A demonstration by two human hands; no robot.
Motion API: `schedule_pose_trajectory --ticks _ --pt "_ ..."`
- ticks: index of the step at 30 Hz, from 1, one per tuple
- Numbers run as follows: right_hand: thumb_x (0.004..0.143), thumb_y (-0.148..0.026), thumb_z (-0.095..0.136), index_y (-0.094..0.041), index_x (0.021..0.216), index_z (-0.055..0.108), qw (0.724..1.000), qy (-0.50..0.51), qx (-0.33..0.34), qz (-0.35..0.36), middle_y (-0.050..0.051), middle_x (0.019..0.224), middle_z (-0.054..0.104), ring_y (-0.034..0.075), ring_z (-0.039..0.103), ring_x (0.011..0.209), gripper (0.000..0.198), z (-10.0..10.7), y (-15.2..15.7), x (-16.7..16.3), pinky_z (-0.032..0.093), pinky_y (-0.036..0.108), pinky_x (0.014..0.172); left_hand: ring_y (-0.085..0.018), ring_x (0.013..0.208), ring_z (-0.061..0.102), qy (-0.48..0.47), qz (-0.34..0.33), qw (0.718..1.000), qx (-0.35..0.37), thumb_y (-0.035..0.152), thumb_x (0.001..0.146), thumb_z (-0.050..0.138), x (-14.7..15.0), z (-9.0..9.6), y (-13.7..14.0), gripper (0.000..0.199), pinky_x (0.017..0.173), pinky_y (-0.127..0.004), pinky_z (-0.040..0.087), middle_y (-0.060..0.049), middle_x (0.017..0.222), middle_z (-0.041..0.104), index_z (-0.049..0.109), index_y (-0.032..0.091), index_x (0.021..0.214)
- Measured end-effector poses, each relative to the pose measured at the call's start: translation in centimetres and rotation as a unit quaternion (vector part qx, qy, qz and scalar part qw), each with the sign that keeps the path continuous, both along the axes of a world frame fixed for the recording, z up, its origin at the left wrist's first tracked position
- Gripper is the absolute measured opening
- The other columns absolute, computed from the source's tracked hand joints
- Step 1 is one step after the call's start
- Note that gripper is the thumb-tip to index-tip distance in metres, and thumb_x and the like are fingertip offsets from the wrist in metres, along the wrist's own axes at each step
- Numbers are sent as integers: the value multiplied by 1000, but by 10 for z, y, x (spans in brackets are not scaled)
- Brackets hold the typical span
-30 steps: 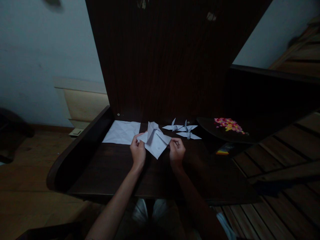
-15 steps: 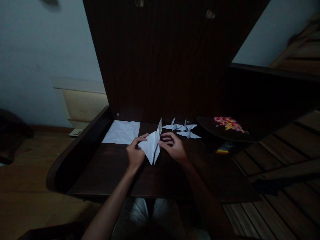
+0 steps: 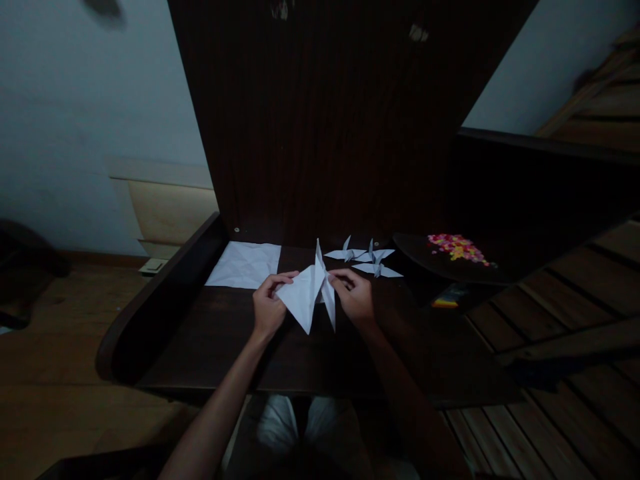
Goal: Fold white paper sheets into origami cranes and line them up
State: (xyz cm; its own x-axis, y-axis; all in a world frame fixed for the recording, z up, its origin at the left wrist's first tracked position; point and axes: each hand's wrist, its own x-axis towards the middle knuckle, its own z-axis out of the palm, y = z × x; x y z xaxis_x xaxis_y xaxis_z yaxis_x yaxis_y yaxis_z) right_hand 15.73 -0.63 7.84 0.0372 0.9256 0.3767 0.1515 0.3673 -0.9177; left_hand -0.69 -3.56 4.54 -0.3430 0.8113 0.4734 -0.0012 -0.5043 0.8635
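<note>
A partly folded white origami paper is held between both hands above the dark desk. My left hand pinches its left corner, thumb hidden behind or under the sheet. On the other side, my right hand grips the right flap between thumb and fingers. One narrow point of the paper stands up at the top, and two points hang down, spread apart. Behind my right hand lie three small folded paper cranes, close together. A creased white sheet lies flat beyond my left hand.
A raised dark side board bounds the desk on the left, and a tall dark panel stands at the back. At the right, a rounded shelf carries a pile of pink and yellow bits. Wooden slats lie farther right.
My right hand has moved slightly right, pulling its flap away from the rest. The two lower points of the paper are now farther apart. My left hand keeps its hold.
</note>
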Motion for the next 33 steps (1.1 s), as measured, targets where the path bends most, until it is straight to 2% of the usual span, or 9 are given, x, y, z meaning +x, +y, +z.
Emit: schedule_pose_trajectory --ticks 4,7,9,13,15,20,24,29,33 --pt "75 -30 61 -15 78 67 997 19 29 -68 5 74 69 18 64 68 16 6 -3 5 51 29 62 -25 105 62 130 -86 988 6 18 73 63 -12 4 -4 14 91 -44 48 -13 108 67 64 18 87" --pt "79 -28 58 -16 81 68 984 -62 109 -125 6 78 68 16 62 66 15 10 -9 8 50 27 58 -29 127 43 310 -161 937 27 17 66 67 -20 20 -13 50 105 -50 32 -12 129 55 60 22 115" --pt "81 -25 56 -18 83 68 967 -125 169 -146 6 80 67 16 62 69 15 13 -14 8 50 27 58 -30 128 41 338 -149 929 37 18 66 67 -18 33 -19 58 105 -49 33 -12 135 49 54 23 123" --pt "83 -22 53 -21 88 69 947 -172 234 -141 8 86 69 19 64 79 17 13 -20 3 52 32 71 -23 99 58 275 -10 961 40 25 69 70 3 46 -25 46 85 -36 48 -10 111 59 56 20 112" --pt "84 -22 53 -22 90 70 948 -169 239 -126 8 89 69 20 64 83 18 11 -22 -1 53 34 76 -19 88 59 248 2 968 22 27 70 71 15 46 -22 41 76 -31 49 -8 102 59 56 20 107" --pt "83 -24 54 -21 90 70 970 -115 192 -95 7 91 69 19 65 83 18 10 -27 -7 54 32 73 -15 78 61 87 -39 995 -34 23 76 63 24 36 -12 28 68 -26 50 -6 93 59 54 18 102" --pt "79 -28 59 -18 93 66 991 23 97 -90 7 86 68 18 65 78 19 9 -22 -5 54 30 68 -11 69 59 -14 -70 996 -57 22 75 64 20 32 -8 25 63 -22 48 -2 82 59 53 19 97" --pt "71 -29 66 -17 86 63 991 121 45 -29 7 83 68 18 64 77 20 4 -7 -1 53 31 70 -12 73 59 -36 -85 994 -60 27 72 67 16 34 -5 19 66 -22 47 -3 84 61 58 18 86" --pt "73 -28 65 -17 90 64 990 124 61 -19 8 88 68 18 64 80 20 2 -9 -2 53 32 73 -11 60 55 -43 -95 988 -111 32 72 68 20 34 -5 24 56 -21 43 2 65 56 60 17 89"
